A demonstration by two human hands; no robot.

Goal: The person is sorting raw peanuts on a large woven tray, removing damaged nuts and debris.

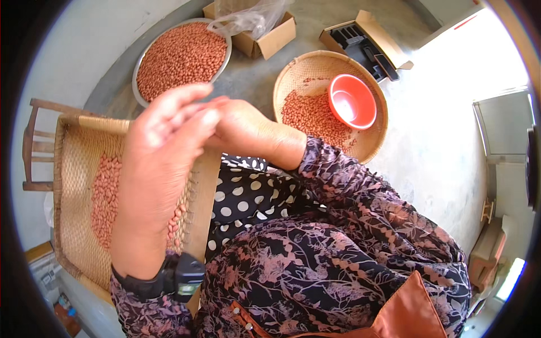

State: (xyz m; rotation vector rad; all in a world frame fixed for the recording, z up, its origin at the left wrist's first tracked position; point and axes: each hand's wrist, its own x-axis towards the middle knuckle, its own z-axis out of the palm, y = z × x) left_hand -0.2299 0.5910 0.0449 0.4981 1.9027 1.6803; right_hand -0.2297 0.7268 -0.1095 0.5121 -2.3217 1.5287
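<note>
My left hand (162, 135) is raised over a woven bamboo scoop-shaped basket (74, 203), palm towards my right hand (247, 126). The two hands meet or overlap at the fingers; whether anything lies between them is hidden. A black wrist device (188, 276) is strapped to my left wrist. Shelled peanuts (105, 198) with pinkish skins lie in the basket under the left hand and forearm. The basket's flat wooden edge (200, 203) rests near my polka-dot clothing (241, 198).
A metal basin (138, 86) heaped with redder peanuts stands beyond the hands. To its right are cardboard boxes (277, 38), plastic film (253, 21), and a round bamboo tray (376, 139) holding peanuts and a red plastic bowl (353, 101). A wooden chair (31, 143) stands at far left.
</note>
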